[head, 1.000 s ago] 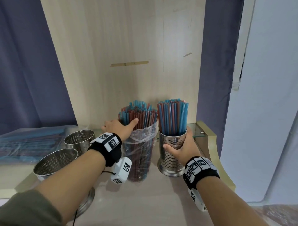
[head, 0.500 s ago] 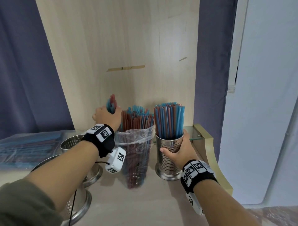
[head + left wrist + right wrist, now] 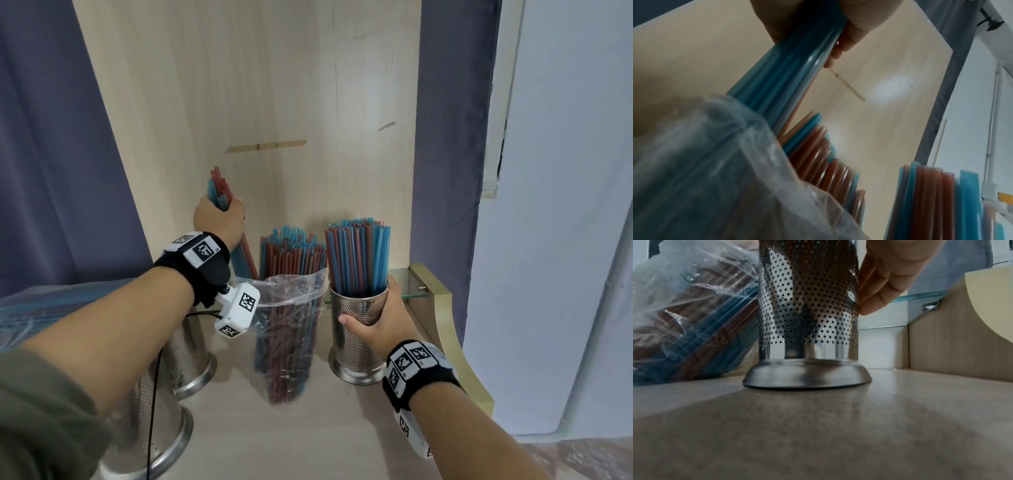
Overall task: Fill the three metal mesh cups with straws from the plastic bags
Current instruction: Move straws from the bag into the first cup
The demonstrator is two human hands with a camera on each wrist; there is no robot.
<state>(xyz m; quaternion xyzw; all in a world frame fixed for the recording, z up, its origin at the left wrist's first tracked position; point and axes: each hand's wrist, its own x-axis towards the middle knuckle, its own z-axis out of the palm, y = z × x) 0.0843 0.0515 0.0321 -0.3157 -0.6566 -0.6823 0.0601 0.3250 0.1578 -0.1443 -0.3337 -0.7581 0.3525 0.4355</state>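
My left hand grips a bundle of blue and red straws lifted partly out of the clear plastic bag, which stands upright and holds many more straws. In the left wrist view the gripped straws run down into the bag. My right hand holds the side of a metal mesh cup full of straws; its fingers curl round the cup, which stands on the table. Two more mesh cups stand at the left, partly hidden by my left arm.
A flat bag of blue straws lies at the far left on the table. A wooden back panel stands behind the cups. A glass shelf and a curved wooden side piece stand at the right.
My left hand closed on a bundle of straws at the bag's mouth and raised it up and to the left. My right hand stayed on the filled cup.
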